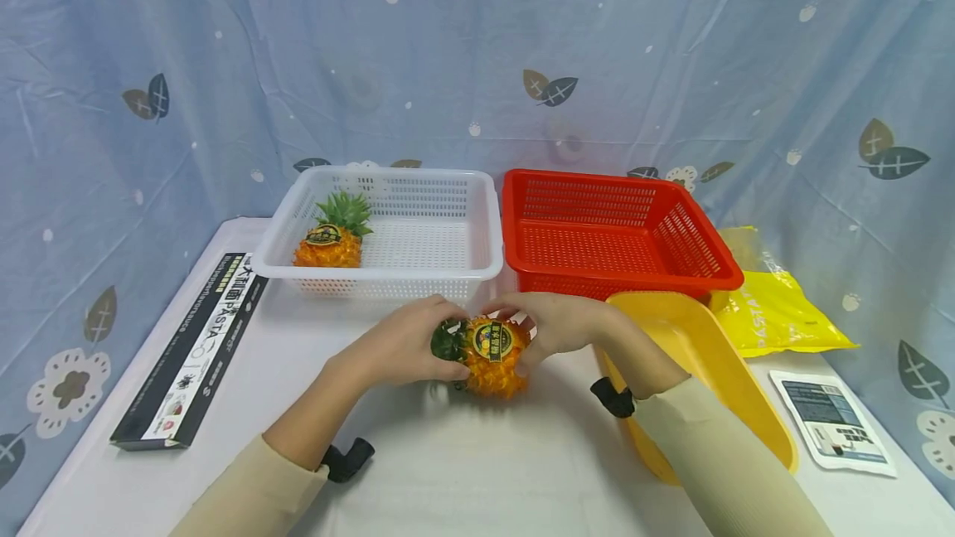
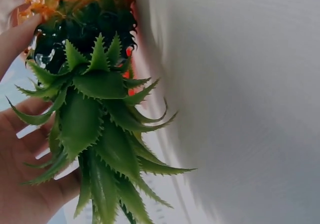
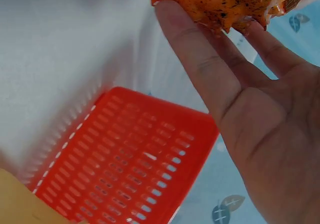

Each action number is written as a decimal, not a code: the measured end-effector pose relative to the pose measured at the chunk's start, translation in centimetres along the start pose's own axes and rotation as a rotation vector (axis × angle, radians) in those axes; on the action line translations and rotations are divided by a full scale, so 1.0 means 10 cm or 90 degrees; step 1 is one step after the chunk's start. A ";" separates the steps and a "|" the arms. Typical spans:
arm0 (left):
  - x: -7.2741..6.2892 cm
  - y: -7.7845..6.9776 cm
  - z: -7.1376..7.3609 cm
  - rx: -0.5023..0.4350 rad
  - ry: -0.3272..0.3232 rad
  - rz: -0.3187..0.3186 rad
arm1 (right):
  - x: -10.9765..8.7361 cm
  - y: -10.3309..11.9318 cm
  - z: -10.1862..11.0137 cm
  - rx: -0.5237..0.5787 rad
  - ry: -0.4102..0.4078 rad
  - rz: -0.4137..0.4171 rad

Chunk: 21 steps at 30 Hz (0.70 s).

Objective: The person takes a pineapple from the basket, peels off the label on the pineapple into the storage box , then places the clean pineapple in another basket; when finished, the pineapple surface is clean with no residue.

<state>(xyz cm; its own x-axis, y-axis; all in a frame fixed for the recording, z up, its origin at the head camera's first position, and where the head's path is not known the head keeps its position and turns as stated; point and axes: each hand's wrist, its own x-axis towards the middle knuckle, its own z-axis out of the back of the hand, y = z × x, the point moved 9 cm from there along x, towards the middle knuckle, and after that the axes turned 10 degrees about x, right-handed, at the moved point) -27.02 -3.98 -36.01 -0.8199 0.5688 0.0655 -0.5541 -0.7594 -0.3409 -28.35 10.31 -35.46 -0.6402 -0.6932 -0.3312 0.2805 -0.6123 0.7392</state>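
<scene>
Both hands hold a toy-like pineapple [image 1: 496,359] low over the table in front of the baskets, its orange body to the right. My left hand [image 1: 414,344] grips the dark green end, thumb on the near side. In the left wrist view, the spiky green crown [image 2: 100,134] lies across that palm, with fingers behind it. My right hand [image 1: 555,326] holds the orange end between thumb and fingers, seen also at the pineapple's underside [image 3: 215,3] in the right wrist view. A black label with gold print faces up. Another pineapple [image 1: 328,247] sits in the white basket [image 1: 388,273], at its left.
A red basket [image 1: 622,282] stands right of the white one. Nearer, a yellow tray [image 1: 753,404] lies under the right forearm. A yellow pasta bag [image 1: 791,313] and a white pouch [image 1: 831,421] lie at the right. A long black pasta box [image 1: 190,355] is at the left.
</scene>
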 end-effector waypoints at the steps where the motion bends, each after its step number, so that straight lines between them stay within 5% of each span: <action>1: 0.00 0.02 -0.01 -0.003 0.000 0.006 | 0.00 -0.01 0.01 0.007 -0.003 -0.002; 10: 0.01 0.02 0.00 -0.011 0.000 0.021 | -0.07 -0.05 0.09 0.001 -0.019 0.007; 21: 0.01 0.03 -0.02 -0.014 0.006 0.024 | -0.07 0.09 0.20 0.000 -0.101 0.060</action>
<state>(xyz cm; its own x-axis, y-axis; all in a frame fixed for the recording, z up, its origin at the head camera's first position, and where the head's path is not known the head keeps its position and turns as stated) -27.24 -4.09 -36.29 -0.8384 0.5434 0.0436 -0.5200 -0.7731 -0.3634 -29.09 10.96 -33.41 -0.7162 -0.6785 -0.1636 0.3447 -0.5477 0.7624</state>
